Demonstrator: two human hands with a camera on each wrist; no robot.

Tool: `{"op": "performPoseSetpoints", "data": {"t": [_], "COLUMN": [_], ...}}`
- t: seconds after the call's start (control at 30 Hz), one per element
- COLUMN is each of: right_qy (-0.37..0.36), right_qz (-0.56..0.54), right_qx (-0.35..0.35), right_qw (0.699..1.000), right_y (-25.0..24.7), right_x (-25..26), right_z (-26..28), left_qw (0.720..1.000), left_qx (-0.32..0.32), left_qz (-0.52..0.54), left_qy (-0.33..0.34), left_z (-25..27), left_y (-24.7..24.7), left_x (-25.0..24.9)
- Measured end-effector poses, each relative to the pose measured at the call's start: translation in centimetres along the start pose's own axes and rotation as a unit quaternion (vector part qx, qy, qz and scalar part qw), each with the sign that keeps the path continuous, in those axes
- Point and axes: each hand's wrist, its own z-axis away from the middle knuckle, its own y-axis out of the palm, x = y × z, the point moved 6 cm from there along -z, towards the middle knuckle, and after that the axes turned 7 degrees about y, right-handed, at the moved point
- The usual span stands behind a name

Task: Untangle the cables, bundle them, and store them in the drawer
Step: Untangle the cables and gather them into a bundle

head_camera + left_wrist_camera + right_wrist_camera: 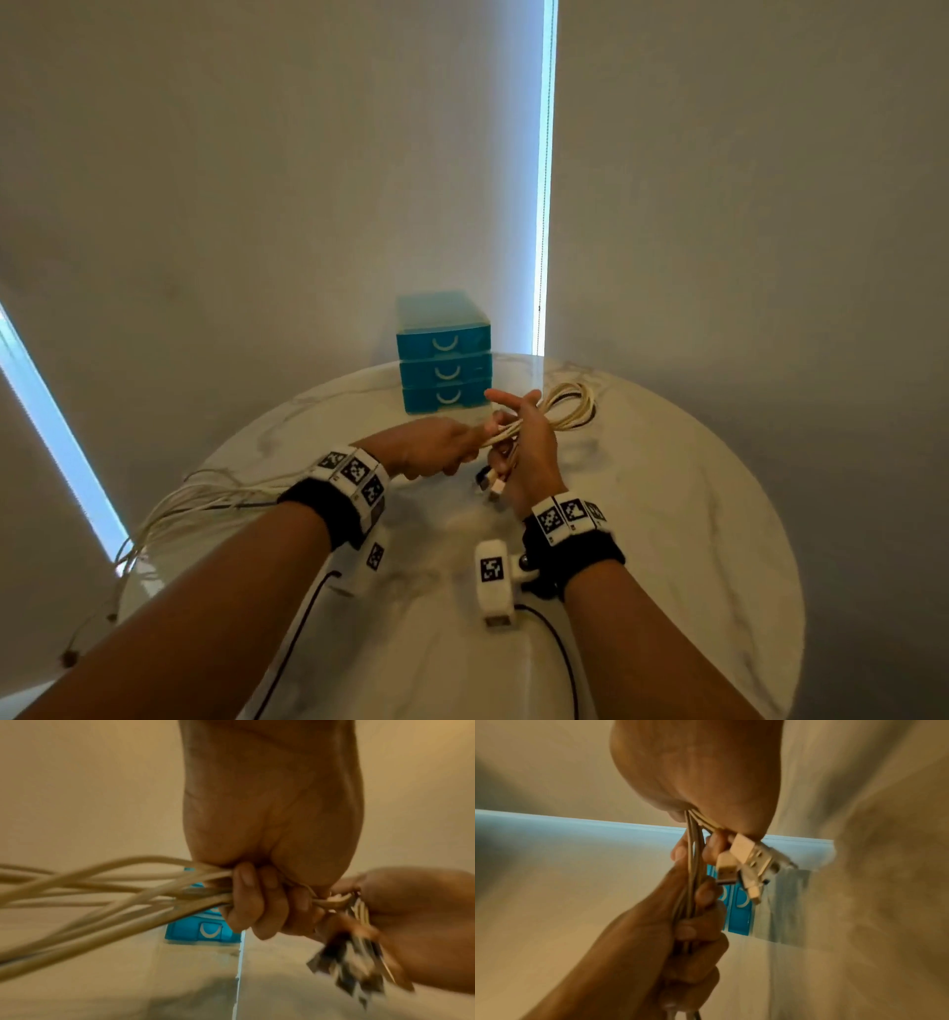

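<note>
Both hands meet over the middle of the round table [667, 514]: the left hand [436, 447] fists the cream cables [506, 430], probably to keep strands together, while the right hand [529, 452] pinches the plug ends [490, 483], index finger outstretched. A finished-looking coil [570, 408] lies far right beside the blue drawer unit [444, 354], all drawers closed.

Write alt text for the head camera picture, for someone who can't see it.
Two hands hold a bundle of cream cables above a round white marble table: the left hand grips the strands, the right hand holds the coil with its plugs hanging below. A blue three-drawer unit, all drawers closed, stands at the table's far edge.
</note>
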Motion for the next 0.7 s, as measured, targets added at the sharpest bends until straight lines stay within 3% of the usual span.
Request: {"op": "performPoseSetpoints", "data": {"t": [0.13, 0.27, 0.33, 0.4, 0.53, 0.7], "right_qy": [0.060, 0.062, 0.044, 0.050, 0.058, 0.072], "right_qz": [-0.101, -0.055, -0.051, -0.045, -0.058, 0.062], "right_qx": [0.042, 0.003, -0.009, -0.001, 0.014, -0.007], "right_qw": [0.992, 0.997, 0.998, 0.998, 0.997, 0.995], "right_y": [-0.2, -0.2, 0.2, 0.5, 0.5, 0.8], "right_x": [-1.9, -1.9, -1.5, -1.6, -2.0, -2.5], "right_z": [0.0, -0.6, -0.9, -0.5, -0.1, 0.6], "left_qw": [0.996, 0.998, 0.991, 0.988, 0.992, 0.950], "left_qx": [-0.026, 0.034, 0.051, 0.017, -0.109, -0.162], "left_qz": [-0.074, -0.057, -0.121, -0.150, -0.048, -0.221], "left_qy": [0.043, -0.009, -0.034, -0.038, 0.047, 0.146], "left_z": [-1.2, -0.9, -1.0, -1.2, -1.1, -2.5], "left_y": [1.6, 1.4, 0.2, -1.6, -4.6, -4.3], "left_x": [0.5, 0.9, 1.1, 0.3, -4.9, -9.3]}}
